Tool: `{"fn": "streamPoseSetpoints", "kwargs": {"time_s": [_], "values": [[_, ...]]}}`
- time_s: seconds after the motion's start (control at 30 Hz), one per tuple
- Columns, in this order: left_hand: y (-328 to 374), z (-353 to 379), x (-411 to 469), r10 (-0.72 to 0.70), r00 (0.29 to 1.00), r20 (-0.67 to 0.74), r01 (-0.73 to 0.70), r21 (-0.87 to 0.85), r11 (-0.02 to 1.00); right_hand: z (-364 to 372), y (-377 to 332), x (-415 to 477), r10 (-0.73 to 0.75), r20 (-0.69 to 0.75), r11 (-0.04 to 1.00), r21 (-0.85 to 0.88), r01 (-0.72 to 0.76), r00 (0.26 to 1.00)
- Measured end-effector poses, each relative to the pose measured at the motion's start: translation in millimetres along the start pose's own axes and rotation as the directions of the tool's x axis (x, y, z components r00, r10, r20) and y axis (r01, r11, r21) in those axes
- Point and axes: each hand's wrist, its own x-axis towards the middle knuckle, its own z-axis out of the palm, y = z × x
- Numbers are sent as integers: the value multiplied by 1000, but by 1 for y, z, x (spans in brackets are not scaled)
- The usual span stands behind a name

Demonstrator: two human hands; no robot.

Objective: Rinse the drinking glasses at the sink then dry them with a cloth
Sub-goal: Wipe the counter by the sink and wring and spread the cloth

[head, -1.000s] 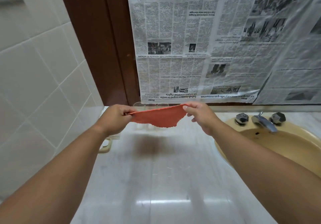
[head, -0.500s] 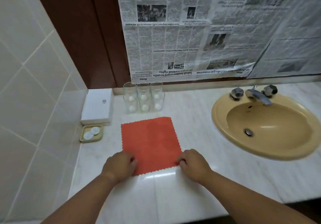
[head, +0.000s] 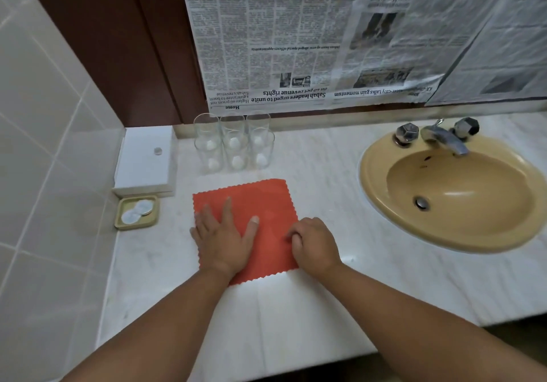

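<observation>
An orange cloth [head: 260,201] with zigzag edges lies flat on the marble counter [head: 325,287]. My left hand [head: 223,238] presses flat on its left half, fingers spread. My right hand [head: 315,244] rests at the cloth's right edge with fingers curled; whether it pinches the cloth is unclear. Several clear drinking glasses [head: 235,144] stand upright in two rows just behind the cloth, against the back wall. The tan sink [head: 461,195] with its chrome tap [head: 444,138] sits to the right.
A white box [head: 145,162] stands at the left wall, with a small tan dish [head: 136,212] holding round white items in front of it. Newspaper [head: 325,41] covers the wall behind. The counter's front edge runs below my forearms.
The cloth went from being held stretched in the air to lying flat on the counter. My left hand has opened and slid onto the cloth; my right hand stays at its right edge.
</observation>
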Motion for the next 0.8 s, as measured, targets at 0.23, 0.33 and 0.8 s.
{"fn": "streamPoseSetpoints", "kwargs": {"time_s": [0.23,0.33,0.8], "values": [[32,35,12,56,986,157,-101,292,951,-55,60,36,247,-249,968,104,-228,936],[49,54,8,120,985,123,-155,335,930,-80,91,44,309,-339,951,133,-280,889],[157,117,-18,219,970,102,-241,356,903,-150,206,52,539,-271,795,-149,-588,798]]}}
